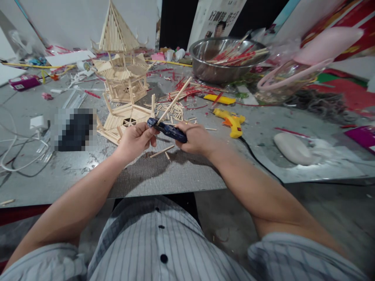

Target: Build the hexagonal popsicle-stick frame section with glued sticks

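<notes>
My left hand [135, 139] is closed in a pinch at the near end of a long bamboo stick [175, 98] that slants up and to the right. My right hand [195, 137] grips the handles of dark blue cutters [166, 129], whose jaws meet the stick's lower end between both hands. A tall pagoda model [121, 62] made of sticks stands just beyond, with a flat stick base section [124, 119] lying in front of it. Short cut stick pieces [172, 111] lie scattered behind my hands.
A yellow glue gun [231, 121] with a black cord lies right of my hands. A steel bowl [222, 62] holding red and plain sticks sits at the back. A white lump [293, 148], white cables [17, 148] and a charger [38, 123] lie on the grey table.
</notes>
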`<state>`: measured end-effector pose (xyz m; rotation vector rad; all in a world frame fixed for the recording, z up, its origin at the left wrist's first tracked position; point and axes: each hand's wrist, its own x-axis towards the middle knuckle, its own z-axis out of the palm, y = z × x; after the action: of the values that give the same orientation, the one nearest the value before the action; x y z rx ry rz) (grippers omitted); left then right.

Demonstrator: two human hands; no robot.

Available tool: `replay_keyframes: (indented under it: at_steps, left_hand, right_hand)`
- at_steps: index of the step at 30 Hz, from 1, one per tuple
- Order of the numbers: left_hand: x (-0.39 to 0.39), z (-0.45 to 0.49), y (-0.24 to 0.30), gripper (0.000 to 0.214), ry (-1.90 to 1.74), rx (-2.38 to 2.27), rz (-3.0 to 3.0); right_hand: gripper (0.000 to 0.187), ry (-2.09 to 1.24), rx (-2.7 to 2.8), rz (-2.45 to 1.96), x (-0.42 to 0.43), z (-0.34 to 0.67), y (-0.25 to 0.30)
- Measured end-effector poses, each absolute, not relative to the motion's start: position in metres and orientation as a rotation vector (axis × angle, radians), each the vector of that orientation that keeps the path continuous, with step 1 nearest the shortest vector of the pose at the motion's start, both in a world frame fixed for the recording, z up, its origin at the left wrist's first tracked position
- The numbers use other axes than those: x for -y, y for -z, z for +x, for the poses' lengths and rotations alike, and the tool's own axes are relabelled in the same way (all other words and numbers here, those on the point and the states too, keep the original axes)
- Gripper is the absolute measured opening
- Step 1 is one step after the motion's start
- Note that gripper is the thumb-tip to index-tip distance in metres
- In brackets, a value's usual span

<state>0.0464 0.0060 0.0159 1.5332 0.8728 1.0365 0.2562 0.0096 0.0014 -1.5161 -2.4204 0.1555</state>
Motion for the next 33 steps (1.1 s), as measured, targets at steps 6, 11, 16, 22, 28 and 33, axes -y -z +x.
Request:
replay_keyframes:
  at_steps: [6, 11, 16, 22, 28, 33]
  left_hand:
    - [-0.006, 0.048, -0.017, 0.045, -1.053, -0.898, 1.529]
    - [-0.008, 0.046, -0.011, 0.036, -1.079, -0.941, 1.564]
    - [-0.007, 0.047, -0.010, 0.029, -1.172, -0.926, 1.644]
    - [-0.003, 0.053, -0.010, 0.039, -1.266, -0.857, 1.573]
    - [0.001, 0.052, -0.012, 0.045, -1.202, -0.748, 1.457]
    - [0.003, 0.048, -0.022, 0.042, -1.043, -0.744, 1.325]
  right_hand:
    - [0.023, -0.154, 2.402, -1.576, -0.007, 0.252, -0.004]
    - [0.027, -0.159, 2.405, -1.601, -0.008, 0.252, -0.004]
    - [0.054, -0.186, 2.345, -1.443, -0.014, 0.256, 0.001]
    - [0.063, -0.230, 2.344, -1.353, -0.018, 0.258, 0.005]
    - [0.074, -0.225, 2.362, -1.211, -0.023, 0.261, 0.005]
    - [0.078, -0.093, 2.295, -1.355, -0.029, 0.268, 0.005]
